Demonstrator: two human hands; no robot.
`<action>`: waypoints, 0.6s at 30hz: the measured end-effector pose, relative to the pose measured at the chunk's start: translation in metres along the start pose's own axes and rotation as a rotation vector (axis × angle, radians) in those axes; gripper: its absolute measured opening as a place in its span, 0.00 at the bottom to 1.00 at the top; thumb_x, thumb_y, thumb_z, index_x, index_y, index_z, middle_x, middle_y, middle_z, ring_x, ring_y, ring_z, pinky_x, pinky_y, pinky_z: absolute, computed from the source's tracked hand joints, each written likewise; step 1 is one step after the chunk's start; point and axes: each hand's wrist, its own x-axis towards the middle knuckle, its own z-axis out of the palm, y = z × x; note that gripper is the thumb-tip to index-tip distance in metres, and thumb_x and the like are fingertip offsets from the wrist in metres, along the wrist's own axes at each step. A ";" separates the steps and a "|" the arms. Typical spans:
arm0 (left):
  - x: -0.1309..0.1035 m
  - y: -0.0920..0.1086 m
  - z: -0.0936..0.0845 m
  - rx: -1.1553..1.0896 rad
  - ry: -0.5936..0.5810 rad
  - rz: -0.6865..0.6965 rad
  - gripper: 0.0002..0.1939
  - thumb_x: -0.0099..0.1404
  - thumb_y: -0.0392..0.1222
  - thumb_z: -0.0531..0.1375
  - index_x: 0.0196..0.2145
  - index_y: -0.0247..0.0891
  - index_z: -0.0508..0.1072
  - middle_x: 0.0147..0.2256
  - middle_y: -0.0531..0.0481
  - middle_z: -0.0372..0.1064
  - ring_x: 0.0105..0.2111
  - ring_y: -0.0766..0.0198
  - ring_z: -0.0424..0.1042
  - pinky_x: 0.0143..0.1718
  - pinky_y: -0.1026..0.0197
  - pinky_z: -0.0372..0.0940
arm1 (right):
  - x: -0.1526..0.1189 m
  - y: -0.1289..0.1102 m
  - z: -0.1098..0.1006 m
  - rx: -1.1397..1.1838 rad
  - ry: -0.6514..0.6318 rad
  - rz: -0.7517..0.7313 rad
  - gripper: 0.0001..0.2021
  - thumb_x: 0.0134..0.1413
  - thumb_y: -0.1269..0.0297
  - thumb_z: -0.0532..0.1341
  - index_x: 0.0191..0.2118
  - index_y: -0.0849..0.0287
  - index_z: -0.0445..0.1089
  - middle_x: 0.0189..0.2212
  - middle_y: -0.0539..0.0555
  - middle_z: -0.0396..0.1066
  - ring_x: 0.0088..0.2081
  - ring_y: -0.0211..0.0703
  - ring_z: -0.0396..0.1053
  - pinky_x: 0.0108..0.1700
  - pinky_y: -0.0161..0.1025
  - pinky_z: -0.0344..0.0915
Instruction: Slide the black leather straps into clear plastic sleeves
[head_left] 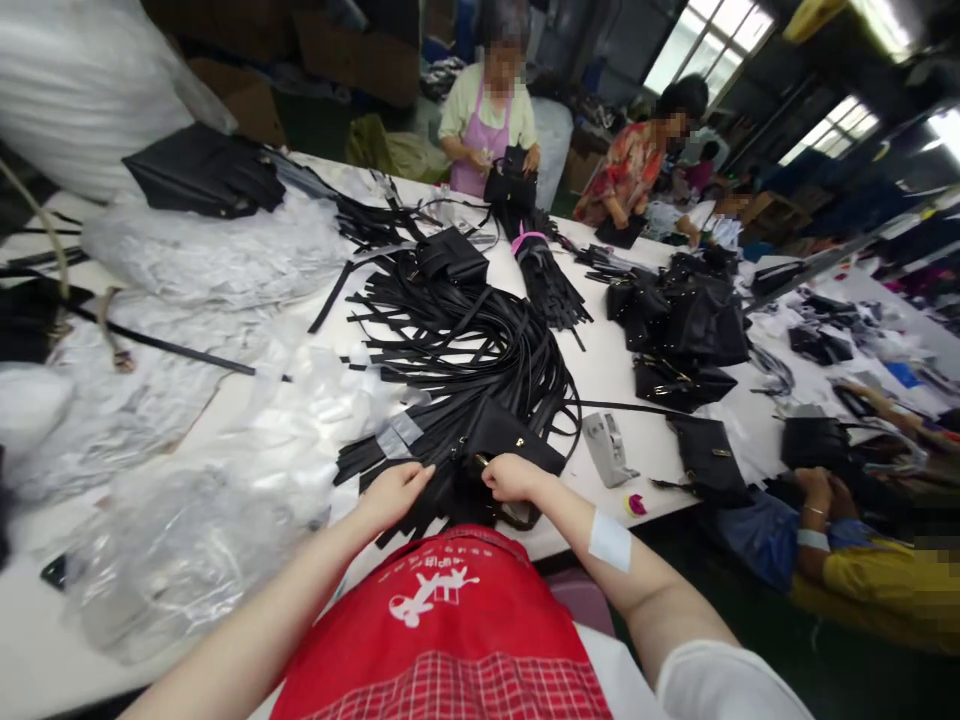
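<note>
A black bag (499, 432) with gold-coloured metal parts lies at the table's front edge, just before the red apron. My right hand (510, 478) is closed on the bag's near side, by a gold-coloured piece. To the left of the bag, my left hand (397, 492) has its thumb and fingers pinched together near the black straps; what they hold, if anything, is too small to make out. A large bundle of long black straps (517, 345) curves behind the bag, with clear tape round some ends.
Clear plastic bags (187, 560) cover the table's left side. A tape dispenser (607, 448) stands right of the bag, near a small pink roll (636, 505). More black bags (690, 320) lie further right. Several people work around the table.
</note>
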 end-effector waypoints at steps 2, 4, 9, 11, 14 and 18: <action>0.007 -0.004 0.008 0.093 -0.022 -0.004 0.23 0.64 0.58 0.48 0.19 0.39 0.62 0.20 0.53 0.62 0.24 0.62 0.63 0.28 0.62 0.52 | 0.007 -0.006 0.015 0.009 0.045 0.017 0.09 0.41 0.72 0.64 0.19 0.59 0.63 0.20 0.48 0.60 0.29 0.38 0.59 0.32 0.34 0.52; 0.016 -0.005 0.016 0.191 -0.031 -0.006 0.23 0.66 0.56 0.48 0.21 0.39 0.64 0.22 0.50 0.66 0.27 0.60 0.67 0.30 0.61 0.54 | 0.013 -0.011 0.022 0.017 0.119 0.072 0.09 0.48 0.64 0.65 0.22 0.60 0.67 0.25 0.51 0.65 0.33 0.39 0.62 0.36 0.34 0.56; 0.050 0.005 0.027 0.418 -0.018 -0.021 0.16 0.65 0.52 0.52 0.33 0.37 0.71 0.34 0.40 0.75 0.37 0.49 0.74 0.36 0.56 0.61 | 0.018 -0.022 0.027 0.001 0.325 0.262 0.17 0.57 0.54 0.59 0.25 0.62 0.73 0.30 0.58 0.69 0.39 0.46 0.65 0.42 0.39 0.58; 0.067 0.015 0.029 0.488 -0.022 -0.007 0.16 0.65 0.51 0.53 0.38 0.35 0.71 0.38 0.37 0.75 0.40 0.47 0.75 0.38 0.54 0.64 | 0.015 -0.022 0.027 -0.001 0.385 0.299 0.16 0.54 0.55 0.62 0.24 0.61 0.74 0.31 0.59 0.71 0.44 0.50 0.65 0.45 0.42 0.58; 0.087 0.032 0.034 0.576 -0.039 0.056 0.16 0.65 0.48 0.53 0.41 0.34 0.71 0.39 0.36 0.76 0.42 0.47 0.75 0.41 0.53 0.66 | 0.011 -0.016 0.025 0.008 0.446 0.324 0.15 0.52 0.55 0.62 0.22 0.60 0.75 0.30 0.59 0.74 0.47 0.52 0.65 0.47 0.43 0.57; 0.103 0.058 0.045 0.673 -0.057 0.146 0.15 0.61 0.43 0.57 0.42 0.32 0.72 0.42 0.36 0.75 0.45 0.48 0.74 0.45 0.54 0.66 | 0.005 0.005 0.012 0.033 0.472 0.316 0.14 0.49 0.60 0.63 0.18 0.61 0.72 0.23 0.55 0.71 0.38 0.47 0.68 0.41 0.40 0.59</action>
